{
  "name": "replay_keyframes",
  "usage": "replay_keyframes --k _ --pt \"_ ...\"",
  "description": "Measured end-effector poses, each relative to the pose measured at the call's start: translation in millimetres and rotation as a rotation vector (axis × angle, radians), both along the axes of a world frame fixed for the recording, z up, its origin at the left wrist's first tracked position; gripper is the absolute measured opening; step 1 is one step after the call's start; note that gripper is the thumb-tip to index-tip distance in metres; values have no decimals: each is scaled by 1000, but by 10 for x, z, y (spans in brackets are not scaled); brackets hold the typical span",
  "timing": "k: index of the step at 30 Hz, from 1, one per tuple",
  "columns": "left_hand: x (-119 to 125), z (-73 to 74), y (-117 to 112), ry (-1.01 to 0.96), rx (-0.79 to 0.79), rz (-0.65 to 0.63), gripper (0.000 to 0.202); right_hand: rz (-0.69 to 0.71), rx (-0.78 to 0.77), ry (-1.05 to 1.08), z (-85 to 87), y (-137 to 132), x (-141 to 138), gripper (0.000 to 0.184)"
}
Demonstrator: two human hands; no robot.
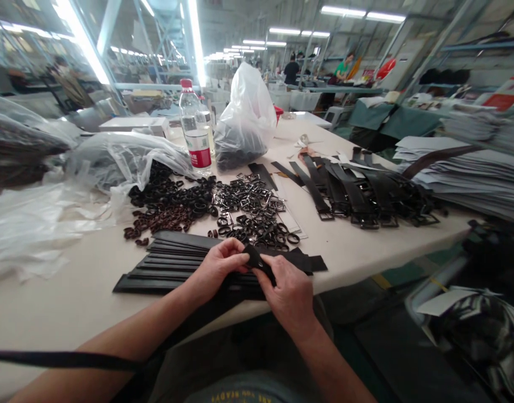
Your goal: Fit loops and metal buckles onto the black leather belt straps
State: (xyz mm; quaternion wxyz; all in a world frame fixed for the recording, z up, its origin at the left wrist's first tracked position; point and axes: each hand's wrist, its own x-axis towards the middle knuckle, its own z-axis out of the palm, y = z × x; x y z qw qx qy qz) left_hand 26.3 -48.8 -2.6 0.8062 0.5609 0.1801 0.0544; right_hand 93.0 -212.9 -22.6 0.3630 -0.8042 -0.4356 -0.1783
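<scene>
The black belt strap (253, 257), over the right part of the strap stack (164, 258) on the near desk (357, 252), looks light, flexible and probably springy; left hand (221, 262) and right hand (289, 288) fingers pinch its end, a sensible hold.

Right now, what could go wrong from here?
The left hand and right hand, pinching a black piece, might brush the loose rings just beyond them. The flat straps lie near the edge of the table; some could slide off. The bottle stands behind the black loops; if tipped, it may scatter them.
</scene>
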Motion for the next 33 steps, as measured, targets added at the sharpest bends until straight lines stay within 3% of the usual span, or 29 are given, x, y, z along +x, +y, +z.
replay_keyframes --k 3,7,13,18,22,24,27,33 --pt "11 49 39 -20 78 -33 29 14 18 76 37 -54 77 17" --pt "30 112 260 -58 293 46 29 -128 14 125 55 -230 308 24" --pt "65 48 614 -51 488 188 31 -242 53 369 -163 -502 634 33" --pt "121 -15 686 -43 869 59 22 -276 138 477 -314 -594 680 34" --pt "236 56 643 -23 1301 -151 17 -256 143 449 -315 -600 653 33" --pt "325 100 591 20 1436 -243 17 -244 146 447 -314 -599 648 33" --pt "460 149 506 131 1546 -313 18 -234 145 446 -327 -603 654 33" --pt "587 148 457 209 1616 -354 8 -210 125 456 -347 -605 682 32"
